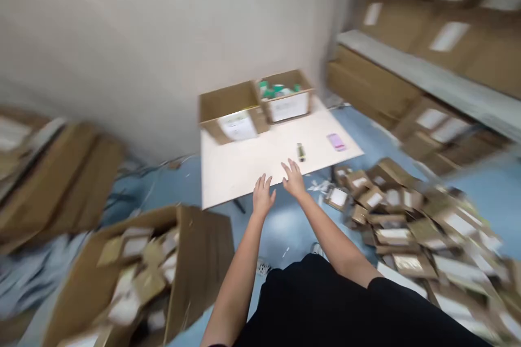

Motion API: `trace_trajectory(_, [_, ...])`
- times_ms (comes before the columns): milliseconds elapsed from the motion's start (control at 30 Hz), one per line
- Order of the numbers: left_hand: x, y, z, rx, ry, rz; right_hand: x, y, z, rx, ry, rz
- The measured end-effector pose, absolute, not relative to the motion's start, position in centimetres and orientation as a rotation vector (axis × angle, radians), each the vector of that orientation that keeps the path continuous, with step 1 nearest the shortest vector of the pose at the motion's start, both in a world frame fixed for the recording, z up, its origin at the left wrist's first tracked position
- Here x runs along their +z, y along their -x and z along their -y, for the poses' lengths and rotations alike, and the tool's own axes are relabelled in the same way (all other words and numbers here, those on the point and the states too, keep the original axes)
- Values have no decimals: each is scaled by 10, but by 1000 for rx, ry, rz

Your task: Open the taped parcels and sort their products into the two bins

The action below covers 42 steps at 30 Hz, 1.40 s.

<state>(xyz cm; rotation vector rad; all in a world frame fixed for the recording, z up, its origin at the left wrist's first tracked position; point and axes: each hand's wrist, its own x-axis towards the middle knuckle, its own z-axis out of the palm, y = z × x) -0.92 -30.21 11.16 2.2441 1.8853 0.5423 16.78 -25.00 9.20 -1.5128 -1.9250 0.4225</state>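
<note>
My left hand (264, 195) is stretched out at the front edge of a white table (232, 173), fingers apart and holding nothing. Beside it, my right hand (293, 178) reaches over the same edge, also with spread fingers and nothing in it. Just beyond the right fingertips lies a small dark green and yellow object (300, 152), too blurred to name. Farther right on the tabletop is a flat pink-purple item (336, 142). Two cardboard boxes stand at the back: the left box (209, 129) has a paper label, and the right box (307, 104) contains green and white items.
A large carton (205, 249) full of small packages stands on the floor at lower left. Small boxes (394, 233) are heaped on the floor at right. Shelves (423, 76) with cartons line the right side. A big cardboard box (77, 179) is at far left.
</note>
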Motion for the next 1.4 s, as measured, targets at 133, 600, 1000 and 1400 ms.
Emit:
trace_trajectory(133, [112,173,362,547,-1883,-2302,84,3,250,564,1158,2275])
trace_trajectory(600, [65,492,608,598,-750,-2930,61,425,386,771,240,2880])
trace_trajectory(1000, [-16,570,669,423,121,-2838,-35,604,444,1006,-400,3143])
trace_trajectory(1400, [-120,631,758,576,263,-2848,-156,678,595,1106,-773,3197])
